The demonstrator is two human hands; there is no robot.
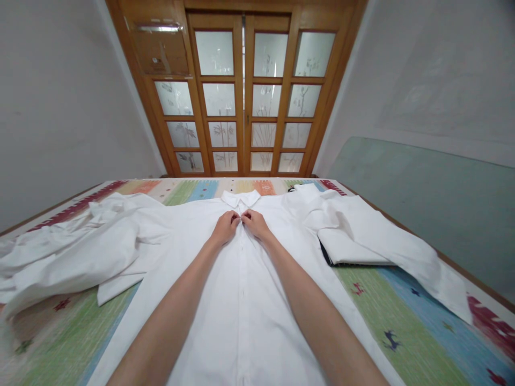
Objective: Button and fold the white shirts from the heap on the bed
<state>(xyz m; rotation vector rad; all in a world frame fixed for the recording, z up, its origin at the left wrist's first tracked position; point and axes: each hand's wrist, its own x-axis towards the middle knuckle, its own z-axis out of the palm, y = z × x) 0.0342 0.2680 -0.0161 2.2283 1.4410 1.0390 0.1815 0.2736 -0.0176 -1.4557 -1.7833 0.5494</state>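
Observation:
A white shirt (209, 300) lies spread face up, its collar (240, 199) at the far end and its front placket running down the middle. Just below the collar, my left hand (226, 226) pinches the placket from the left side. My right hand (256, 223) pinches it from the right, the fingertips of both hands nearly meeting. Whatever small part sits between the fingers is hidden. One sleeve (418, 257) of the shirt stretches out to the right, over a folded white cloth item with a dark edge (350, 249).
Crumpled white fabric (80, 246) lies on the left. Underneath is a striped, multicoloured cloth (402, 316) with star and animal figures. Wooden doors with glass panes (243, 96) stand beyond the far edge. A pale green panel (434, 198) leans along the right wall.

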